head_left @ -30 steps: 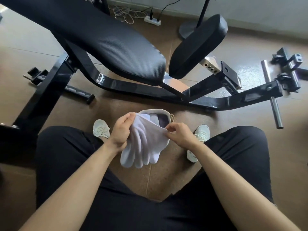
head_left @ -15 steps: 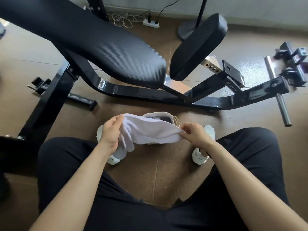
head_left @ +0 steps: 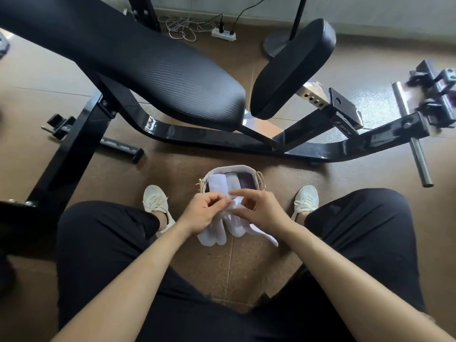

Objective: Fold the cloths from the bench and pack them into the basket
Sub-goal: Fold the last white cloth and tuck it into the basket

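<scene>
So both hands are on a soft white cloth (head_left: 214,236), held up between the knees, over the brown speckled floor (head_left: 237,272). The left hand (head_left: 201,213) has its fingers (head_left: 217,202) curled in, pinching the top edge. The right hand (head_left: 261,211) pinches the same edge right next to it with thumb and fingertips. The rest of the cloth hangs down in bunchy folds.

Just past the hands there's a small pale woven basket (head_left: 246,167) with a white liner, sitting on the floor between two white sneakers (head_left: 155,201). Inside it are folded white cloths (head_left: 218,185) and a darker purplish one (head_left: 245,182), packed side by side. The held cloth overlaps the basket's near edge from this angle; can't tell if it touches.

Behind all that is the black padded gym table (head_left: 160,70) on its glossy black frame (head_left: 222,139).
</scene>
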`<state>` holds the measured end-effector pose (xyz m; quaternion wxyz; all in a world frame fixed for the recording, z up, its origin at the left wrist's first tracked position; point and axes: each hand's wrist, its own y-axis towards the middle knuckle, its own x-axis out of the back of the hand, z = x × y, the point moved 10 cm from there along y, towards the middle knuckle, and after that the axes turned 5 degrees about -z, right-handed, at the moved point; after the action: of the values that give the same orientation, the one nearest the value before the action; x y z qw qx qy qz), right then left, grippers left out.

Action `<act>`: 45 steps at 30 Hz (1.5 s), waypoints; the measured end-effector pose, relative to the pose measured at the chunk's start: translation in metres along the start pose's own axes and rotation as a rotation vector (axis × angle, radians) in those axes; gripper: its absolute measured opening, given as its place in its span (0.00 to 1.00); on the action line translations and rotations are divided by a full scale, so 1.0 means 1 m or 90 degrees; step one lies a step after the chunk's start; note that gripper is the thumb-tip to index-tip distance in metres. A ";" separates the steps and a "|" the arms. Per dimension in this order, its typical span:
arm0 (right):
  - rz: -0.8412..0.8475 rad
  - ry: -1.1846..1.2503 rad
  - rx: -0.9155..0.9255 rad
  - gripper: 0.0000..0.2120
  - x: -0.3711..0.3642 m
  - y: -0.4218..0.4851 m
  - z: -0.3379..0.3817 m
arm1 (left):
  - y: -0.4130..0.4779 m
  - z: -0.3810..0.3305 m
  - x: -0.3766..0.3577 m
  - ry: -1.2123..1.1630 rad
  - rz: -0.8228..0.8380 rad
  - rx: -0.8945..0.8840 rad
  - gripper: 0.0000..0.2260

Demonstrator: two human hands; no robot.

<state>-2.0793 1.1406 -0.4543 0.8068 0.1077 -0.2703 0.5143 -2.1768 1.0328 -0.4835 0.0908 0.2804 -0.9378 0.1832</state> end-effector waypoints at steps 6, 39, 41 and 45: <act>0.016 -0.022 -0.025 0.05 0.010 0.014 -0.011 | 0.001 -0.008 0.002 0.019 -0.005 -0.038 0.04; -0.404 0.094 -0.188 0.04 0.133 0.009 -0.065 | 0.008 0.011 0.039 0.186 -0.032 -0.024 0.05; -0.434 0.102 -0.224 0.04 0.139 0.004 -0.077 | 0.006 0.013 0.045 0.171 -0.050 -0.014 0.01; -0.452 0.119 -0.286 0.05 0.139 -0.002 -0.094 | 0.004 0.019 0.056 0.158 -0.099 0.020 0.04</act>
<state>-2.0014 1.2894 -0.4563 0.9581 -0.0315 -0.2476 0.1403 -2.2265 1.0003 -0.4866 0.2159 0.3290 -0.8918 0.2234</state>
